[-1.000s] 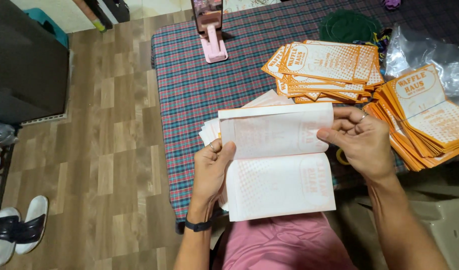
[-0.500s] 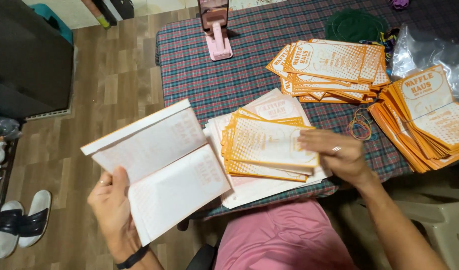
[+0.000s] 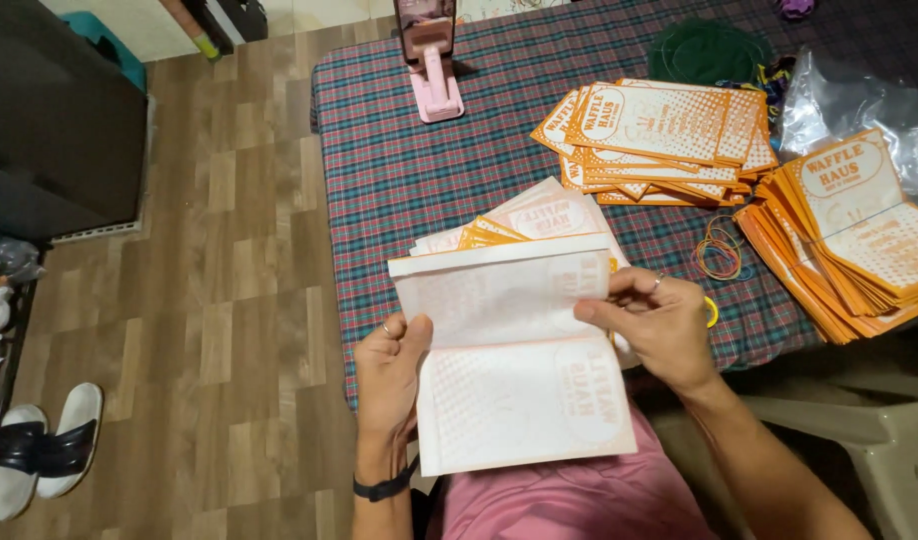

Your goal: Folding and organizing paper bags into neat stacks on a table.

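I hold a flat white paper bag point(image 3: 519, 370) with faint orange print, its top flap folded over, above my lap at the table's near edge. My left hand point(image 3: 391, 375) grips its left edge, thumb on top. My right hand point(image 3: 651, 325) pinches its right side near the fold. Under and behind the bag lies a small pile of the same bags point(image 3: 524, 222), white and orange, on the plaid tablecloth point(image 3: 409, 170).
Two fanned stacks of orange printed bags lie at the far middle point(image 3: 659, 135) and at the right edge point(image 3: 854, 235). Coloured rubber bands point(image 3: 719, 258), a clear plastic wrap point(image 3: 869, 95), a pink phone stand point(image 3: 434, 75), sandals point(image 3: 39, 450) on the wood floor.
My left hand swung the bag out to the left over the floor, then brought it back in front of me. My right hand left the pile and took hold of the bag's right side.
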